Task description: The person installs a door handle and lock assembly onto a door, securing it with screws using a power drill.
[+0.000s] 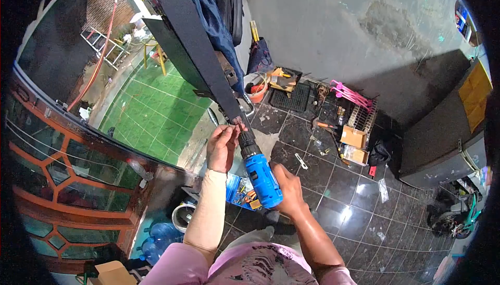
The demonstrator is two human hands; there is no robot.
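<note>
A blue cordless drill [263, 180] with a black chuck points up toward the edge of a dark door or panel [195, 40]. My right hand [289, 187] is wrapped round the drill's grip, which is mostly hidden under its body. Just left of the chuck, my left hand [223, 145] has its fingers pinched close to the drill tip at the panel's edge. What those fingers hold is too small to make out. A metal door handle [213, 116] shows on the left side of the panel.
Below the drill lies a blue tray [234, 191] of small parts. Tools, an open cardboard box [353, 137] and a black crate [289, 97] lie on the tiled floor. An orange bucket [257, 93] stands by the wall. A large bottle [161, 240] is at lower left.
</note>
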